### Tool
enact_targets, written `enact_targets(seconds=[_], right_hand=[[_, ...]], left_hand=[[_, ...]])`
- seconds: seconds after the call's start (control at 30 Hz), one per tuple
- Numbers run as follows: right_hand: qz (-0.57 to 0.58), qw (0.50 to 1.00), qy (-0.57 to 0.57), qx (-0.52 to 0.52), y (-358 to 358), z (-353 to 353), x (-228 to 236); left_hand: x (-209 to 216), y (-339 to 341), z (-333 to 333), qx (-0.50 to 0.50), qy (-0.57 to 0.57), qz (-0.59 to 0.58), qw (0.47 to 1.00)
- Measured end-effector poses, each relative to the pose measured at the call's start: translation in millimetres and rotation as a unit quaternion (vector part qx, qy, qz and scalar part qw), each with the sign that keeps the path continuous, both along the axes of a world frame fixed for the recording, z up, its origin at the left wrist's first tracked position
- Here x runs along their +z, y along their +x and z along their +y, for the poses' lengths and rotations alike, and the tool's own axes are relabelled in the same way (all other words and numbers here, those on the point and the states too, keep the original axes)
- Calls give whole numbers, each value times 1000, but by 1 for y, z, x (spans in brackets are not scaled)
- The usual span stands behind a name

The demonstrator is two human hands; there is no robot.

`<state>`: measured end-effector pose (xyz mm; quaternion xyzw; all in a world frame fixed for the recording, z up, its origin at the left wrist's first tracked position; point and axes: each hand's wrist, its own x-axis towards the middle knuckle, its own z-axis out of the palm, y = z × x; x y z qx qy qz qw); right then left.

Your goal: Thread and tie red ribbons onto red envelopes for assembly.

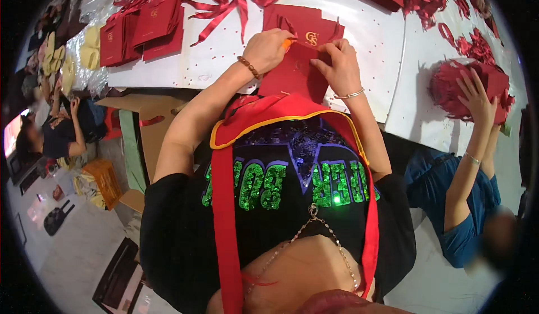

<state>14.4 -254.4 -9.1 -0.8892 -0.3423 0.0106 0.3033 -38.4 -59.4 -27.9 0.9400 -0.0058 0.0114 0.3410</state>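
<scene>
In front of me on the white table a red paper gift bag [296, 74] with gold print lies over other red bags [292, 14]. My left hand [268, 51] is closed at the bag's upper left edge, and a small orange thing shows between its fingers; its kind is hidden. At the upper right edge, my right hand [340, 70] pinches the bag with thumb and fingertips. A dark red ribbon [287, 24] rises beside my left fingers. Whether the left fingers also grip that ribbon, I cannot tell.
Red bags [157, 19] are piled at the left, with loose red ribbons [236, 12] behind. Tiny red bits dot the white table [208, 70]. A co-worker's hand [477, 98] holds a bundle of red bags at the right. A cardboard box [154, 134] stands below the table's left edge.
</scene>
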Motion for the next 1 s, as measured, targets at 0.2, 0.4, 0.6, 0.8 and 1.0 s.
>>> enact_targets(seconds=[0.2, 0.4, 0.6, 0.8, 1.0], right_hand=[[171, 978, 75, -92, -1, -12, -21], [217, 964, 125, -94, 0, -19, -28], [312, 933, 141, -113, -4, -22, -36], [298, 932, 171, -116, -6, -21, -40], [271, 943, 149, -119, -7, -18, -31]], left_hand=[[18, -2, -21, -20, -93, -97, 991], [17, -12, -36, -64, 74, -203, 974], [8, -11, -47, -41, 2, -136, 990], [14, -7, -52, -4, -87, -33, 996], [13, -7, -54, 31, -107, -50, 993]])
